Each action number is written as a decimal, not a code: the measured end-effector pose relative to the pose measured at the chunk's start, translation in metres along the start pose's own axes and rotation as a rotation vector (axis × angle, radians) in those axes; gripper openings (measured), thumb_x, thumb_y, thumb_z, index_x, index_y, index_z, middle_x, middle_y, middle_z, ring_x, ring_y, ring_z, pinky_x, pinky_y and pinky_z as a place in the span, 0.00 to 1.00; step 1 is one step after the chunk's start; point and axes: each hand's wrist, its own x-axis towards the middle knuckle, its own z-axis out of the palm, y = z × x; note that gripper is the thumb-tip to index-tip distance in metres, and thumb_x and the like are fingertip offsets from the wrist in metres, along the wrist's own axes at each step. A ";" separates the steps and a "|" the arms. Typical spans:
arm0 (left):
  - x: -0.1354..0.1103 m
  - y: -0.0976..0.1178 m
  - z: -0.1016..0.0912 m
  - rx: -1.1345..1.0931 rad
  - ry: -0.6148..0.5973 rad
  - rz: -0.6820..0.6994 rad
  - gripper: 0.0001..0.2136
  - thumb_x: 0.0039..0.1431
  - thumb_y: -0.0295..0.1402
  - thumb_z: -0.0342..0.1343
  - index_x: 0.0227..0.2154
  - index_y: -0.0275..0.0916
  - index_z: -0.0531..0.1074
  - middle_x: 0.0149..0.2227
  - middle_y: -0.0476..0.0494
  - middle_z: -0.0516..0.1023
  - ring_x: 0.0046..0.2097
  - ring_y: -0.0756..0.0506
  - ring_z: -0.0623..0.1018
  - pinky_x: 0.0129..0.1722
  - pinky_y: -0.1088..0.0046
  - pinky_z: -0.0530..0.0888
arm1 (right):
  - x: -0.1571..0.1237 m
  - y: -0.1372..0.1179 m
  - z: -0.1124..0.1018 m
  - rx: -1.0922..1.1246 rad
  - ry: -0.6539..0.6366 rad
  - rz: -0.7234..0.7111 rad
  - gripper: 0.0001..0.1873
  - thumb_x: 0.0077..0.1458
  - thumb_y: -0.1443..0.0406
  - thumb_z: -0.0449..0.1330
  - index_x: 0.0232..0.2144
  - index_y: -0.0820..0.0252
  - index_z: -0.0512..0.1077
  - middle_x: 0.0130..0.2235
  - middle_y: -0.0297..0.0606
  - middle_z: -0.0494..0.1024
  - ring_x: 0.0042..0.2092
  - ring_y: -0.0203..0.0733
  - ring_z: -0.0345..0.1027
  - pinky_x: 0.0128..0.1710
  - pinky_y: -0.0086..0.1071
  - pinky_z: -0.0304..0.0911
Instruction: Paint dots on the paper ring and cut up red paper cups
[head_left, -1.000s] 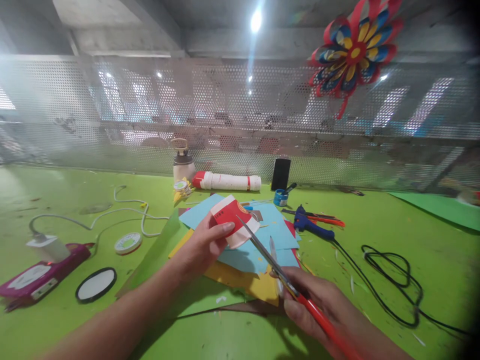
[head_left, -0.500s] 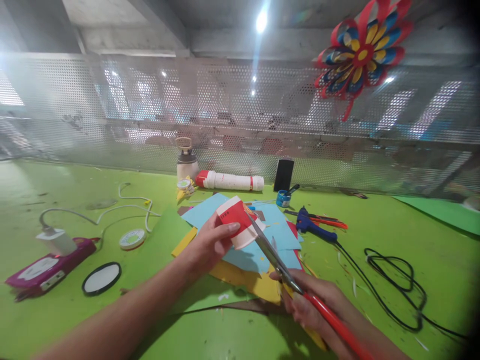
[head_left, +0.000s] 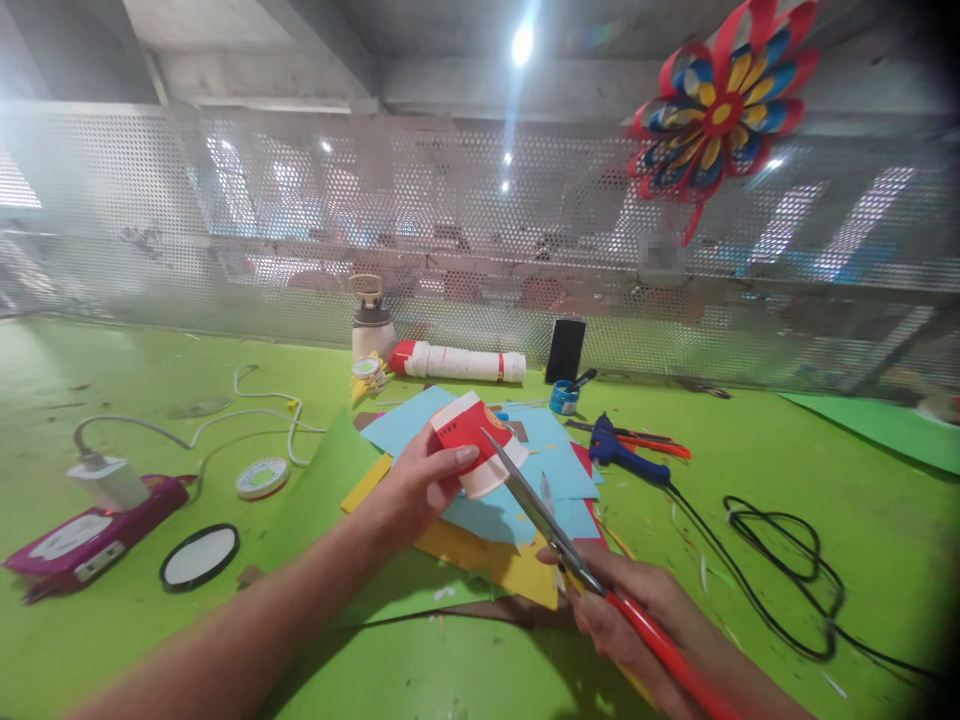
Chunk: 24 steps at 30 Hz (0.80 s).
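My left hand (head_left: 424,480) is closed around a red and white paper cup (head_left: 471,440), tilted, with the thumb across its red side. In my right hand (head_left: 622,600) is a pair of scissors (head_left: 555,535) with red handles. Its blades stand apart: one lies over the cup's side, the other hangs lower, above the paper. Beneath both hands are light blue paper sheets (head_left: 412,418) and yellow paper (head_left: 510,570), piled on a green sheet (head_left: 315,510).
Right of the paper lies a blue glue gun (head_left: 630,455) with a looping black cord (head_left: 814,575). At left are a purple power strip (head_left: 97,540) and a tape roll (head_left: 262,478). Behind stand a stacked white cup tube (head_left: 465,362), a sprayer bottle (head_left: 371,325) and a phone (head_left: 565,350).
The upper scissor blade has shifted left across the cup's red side, its tip now further from the cup's edge. Both hands keep their hold, and the view has moved slightly.
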 end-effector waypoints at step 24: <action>0.001 0.001 0.000 0.025 -0.091 -0.005 0.19 0.54 0.30 0.64 0.49 0.35 0.73 0.50 0.35 0.79 0.53 0.38 0.77 0.50 0.67 0.72 | -0.001 0.007 0.003 -0.130 0.004 -0.080 0.33 0.62 0.41 0.47 0.44 0.61 0.74 0.25 0.31 0.61 0.23 0.32 0.53 0.20 0.27 0.50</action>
